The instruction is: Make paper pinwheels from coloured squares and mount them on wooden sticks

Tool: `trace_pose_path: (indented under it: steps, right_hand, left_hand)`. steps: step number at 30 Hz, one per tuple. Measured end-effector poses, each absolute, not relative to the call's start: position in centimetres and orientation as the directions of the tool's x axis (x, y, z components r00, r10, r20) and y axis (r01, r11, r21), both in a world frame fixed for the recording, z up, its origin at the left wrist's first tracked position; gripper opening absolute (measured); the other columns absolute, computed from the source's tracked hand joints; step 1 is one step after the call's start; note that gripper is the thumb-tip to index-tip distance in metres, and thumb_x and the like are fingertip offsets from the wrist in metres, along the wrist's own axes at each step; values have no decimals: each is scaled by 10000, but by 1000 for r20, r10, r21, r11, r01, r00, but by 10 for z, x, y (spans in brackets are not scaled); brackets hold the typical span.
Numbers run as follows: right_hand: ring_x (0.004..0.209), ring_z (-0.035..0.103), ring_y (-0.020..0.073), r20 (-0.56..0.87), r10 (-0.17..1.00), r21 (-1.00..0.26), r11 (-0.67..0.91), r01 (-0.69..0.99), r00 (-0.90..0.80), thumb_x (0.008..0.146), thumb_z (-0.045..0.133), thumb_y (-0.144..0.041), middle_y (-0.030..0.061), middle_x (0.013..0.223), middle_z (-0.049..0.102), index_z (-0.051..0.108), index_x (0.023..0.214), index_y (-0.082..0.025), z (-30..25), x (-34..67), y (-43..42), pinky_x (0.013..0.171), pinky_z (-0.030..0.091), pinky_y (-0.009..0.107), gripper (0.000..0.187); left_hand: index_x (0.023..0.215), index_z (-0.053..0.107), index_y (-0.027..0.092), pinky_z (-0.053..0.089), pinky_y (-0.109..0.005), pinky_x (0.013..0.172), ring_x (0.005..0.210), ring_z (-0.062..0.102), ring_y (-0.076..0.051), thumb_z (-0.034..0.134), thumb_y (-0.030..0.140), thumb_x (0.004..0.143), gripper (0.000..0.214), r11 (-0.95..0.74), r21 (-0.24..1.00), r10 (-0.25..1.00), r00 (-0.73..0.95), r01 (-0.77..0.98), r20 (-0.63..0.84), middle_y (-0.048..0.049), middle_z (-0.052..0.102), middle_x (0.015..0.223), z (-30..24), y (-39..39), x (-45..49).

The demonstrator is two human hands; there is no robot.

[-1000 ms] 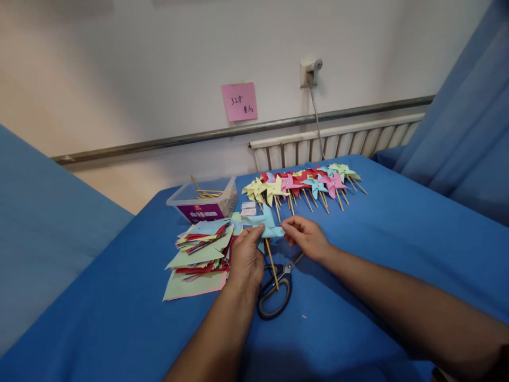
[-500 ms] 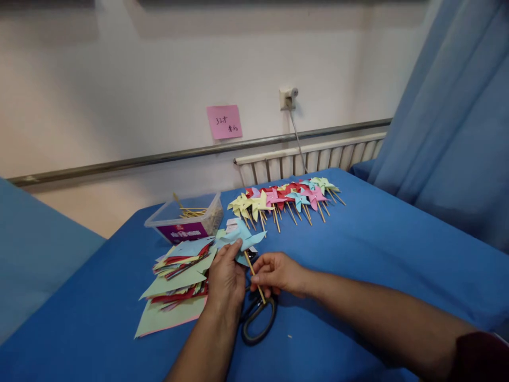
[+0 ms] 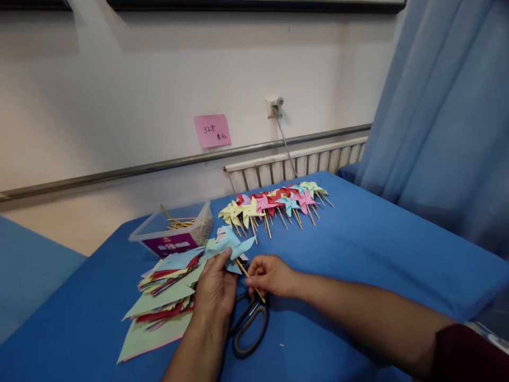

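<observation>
A light-blue paper pinwheel (image 3: 234,245) on a thin wooden stick is held between both hands. My left hand (image 3: 217,286) pinches its paper blades from below, thumb on top. Lower down, my right hand (image 3: 270,275) is closed on the stick (image 3: 243,268) with thumb and fingers. Black-handled scissors (image 3: 250,331) lie on the blue cloth under the stick's lower end, their blades mostly hidden by my hands. Left of my left hand are stacked sheets of coloured paper (image 3: 167,292), red, yellow, green and blue.
A clear plastic box (image 3: 204,225) with a purple label holds wooden sticks. Several finished pinwheels (image 3: 278,204) lie in a row toward the back of the blue-covered table (image 3: 358,249). Behind are a radiator (image 3: 310,159), a wall rail and a pink note (image 3: 212,130); a blue curtain hangs right.
The view has tilted up slightly and turned right, so everything sits further left in it. Both hands keep their hold on the blue pinwheel, with little other movement.
</observation>
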State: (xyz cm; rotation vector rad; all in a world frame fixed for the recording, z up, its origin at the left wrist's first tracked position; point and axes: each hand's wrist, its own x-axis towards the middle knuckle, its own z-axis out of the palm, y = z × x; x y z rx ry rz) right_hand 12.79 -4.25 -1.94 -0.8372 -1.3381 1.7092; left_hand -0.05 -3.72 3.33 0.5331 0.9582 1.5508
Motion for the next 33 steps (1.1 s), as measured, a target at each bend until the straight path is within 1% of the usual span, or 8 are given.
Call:
trace_pose_path:
  steps: [7, 12, 16, 20, 23, 27, 30, 33]
  right_hand:
    - [414, 497, 76, -5, 896, -986, -79, -149, -443, 630, 793, -465, -63, 536, 612, 531, 728, -193, -20, 131, -41, 417, 357, 195, 390]
    - [430, 506, 78, -17, 896, -990, -76, -115, -444, 618, 808, -456, -68, 549, 604, 530, 737, -192, -22, 130, -39, 433, 392, 201, 401]
    - [418, 502, 84, 17, 923, -991, -36, -130, -385, 662, 752, -467, -61, 553, 604, 531, 759, -193, -24, 135, -37, 419, 384, 203, 364]
    - [415, 500, 89, 43, 981, -998, 33, -58, -191, 705, 694, -430, -42, 571, 616, 546, 749, -193, -27, 168, -28, 431, 402, 216, 283]
    - [390, 487, 96, 87, 986, -960, 45, 278, 139, 770, 607, -395, -23, 598, 644, 589, 745, -192, -27, 219, -12, 425, 404, 231, 205]
    - [602, 606, 147, 146, 913, -895, -43, 444, 382, 794, 568, -356, 21, 692, 679, 645, 755, -182, -27, 302, 12, 542, 430, 235, 193]
    - [722, 628, 186, 166, 824, -818, -192, 543, 542, 796, 560, -330, 56, 760, 698, 678, 767, -183, -31, 351, 23, 606, 421, 252, 191]
    - [757, 641, 220, 149, 772, -744, -325, 584, 618, 798, 549, -325, 77, 773, 709, 708, 774, -186, -39, 378, 31, 622, 416, 271, 212]
  left_hand:
    - [636, 585, 146, 504, -221, 591, 623, 610, -121, 787, 91, 582, 216, 6, 819, 964, -216, -573, -158, 14, 644, 661, 36, -37, 1]
    - [627, 576, 145, 498, -211, 565, 610, 603, -115, 792, 110, 596, 221, 28, 832, 969, -190, -555, -160, 19, 635, 641, 37, -38, 3]
    - [807, 649, 148, 511, -209, 588, 667, 633, -121, 764, 132, 663, 185, 51, 858, 979, -146, -511, -145, -4, 685, 770, 38, -41, 4]
    - [1044, 660, 170, 541, -241, 670, 832, 678, -159, 692, 157, 769, 277, 113, 879, 975, -119, -463, -188, -86, 709, 1025, 37, -43, 6]
    - [1041, 664, 153, 540, -237, 656, 870, 680, -173, 677, 180, 790, 253, 149, 893, 967, -126, -425, -222, -129, 683, 1135, 36, -43, 7]
    - [962, 678, 125, 523, -210, 591, 760, 666, -141, 691, 155, 766, 198, 195, 896, 952, -141, -399, -270, -121, 696, 1063, 34, -42, 9]
    - [958, 679, 123, 515, -200, 563, 703, 652, -124, 672, 132, 775, 184, 222, 897, 947, -134, -382, -291, -100, 704, 986, 31, -42, 10]
    - [942, 675, 118, 511, -196, 549, 662, 640, -113, 654, 106, 780, 163, 243, 901, 946, -116, -360, -302, -86, 705, 926, 28, -41, 10]
